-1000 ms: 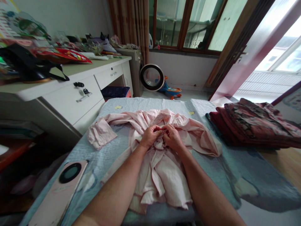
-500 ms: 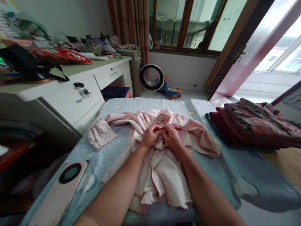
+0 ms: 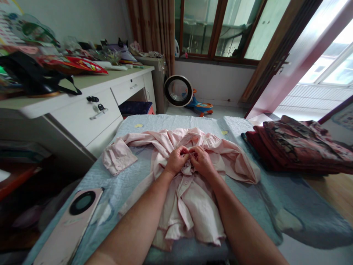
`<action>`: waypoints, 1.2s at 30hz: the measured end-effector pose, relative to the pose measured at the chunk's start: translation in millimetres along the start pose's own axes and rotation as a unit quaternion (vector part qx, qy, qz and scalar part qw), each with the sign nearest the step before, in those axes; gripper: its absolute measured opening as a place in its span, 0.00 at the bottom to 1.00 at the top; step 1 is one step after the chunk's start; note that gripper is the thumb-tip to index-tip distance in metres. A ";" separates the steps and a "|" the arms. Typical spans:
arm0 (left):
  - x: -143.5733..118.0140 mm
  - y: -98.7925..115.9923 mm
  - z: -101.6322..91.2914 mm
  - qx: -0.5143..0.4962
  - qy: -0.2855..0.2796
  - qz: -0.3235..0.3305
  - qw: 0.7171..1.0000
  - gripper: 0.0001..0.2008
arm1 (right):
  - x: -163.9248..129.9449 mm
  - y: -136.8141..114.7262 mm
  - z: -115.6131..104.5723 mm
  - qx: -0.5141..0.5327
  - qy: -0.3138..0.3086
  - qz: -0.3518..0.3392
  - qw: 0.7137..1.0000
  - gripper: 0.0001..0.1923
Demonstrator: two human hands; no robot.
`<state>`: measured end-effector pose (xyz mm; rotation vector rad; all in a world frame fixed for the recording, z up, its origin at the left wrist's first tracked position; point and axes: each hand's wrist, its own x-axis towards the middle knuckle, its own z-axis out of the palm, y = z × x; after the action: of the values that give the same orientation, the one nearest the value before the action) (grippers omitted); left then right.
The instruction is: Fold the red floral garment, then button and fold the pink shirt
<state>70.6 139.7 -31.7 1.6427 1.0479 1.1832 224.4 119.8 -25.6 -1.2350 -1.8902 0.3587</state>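
Shirt (image 3: pixel 200 200) stays pinched by left grip (image 3: pixel 175 162) and right grip (image 3: pixel 203 161)

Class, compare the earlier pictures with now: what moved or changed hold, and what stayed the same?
Nothing has visibly moved, and nothing was taken hold of or let go. The left hand and right hand still pinch the pink shirt at its front; the folded stack stays put.

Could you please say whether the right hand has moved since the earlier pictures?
No, the right hand shows no visible shift either way against the white desk.
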 end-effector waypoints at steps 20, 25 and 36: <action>0.3 -8.6 1.6 -0.005 0.026 -0.018 0.999 0.06 | -2.8 -3.5 2.7 -0.012 0.050 -0.025 0.998 0.07; 2.3 -7.2 2.7 -0.043 0.036 -0.032 0.998 0.06 | -2.8 -4.5 2.7 -0.014 0.048 -0.031 0.998 0.07; 2.2 -0.8 -1.5 -0.105 0.065 -0.069 0.990 0.08 | -4.0 -5.7 3.2 -0.026 0.048 -0.032 0.998 0.07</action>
<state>69.6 142.2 -31.6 1.3251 1.0593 1.2750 219.1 114.3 -26.0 -1.2010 -1.8628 0.2144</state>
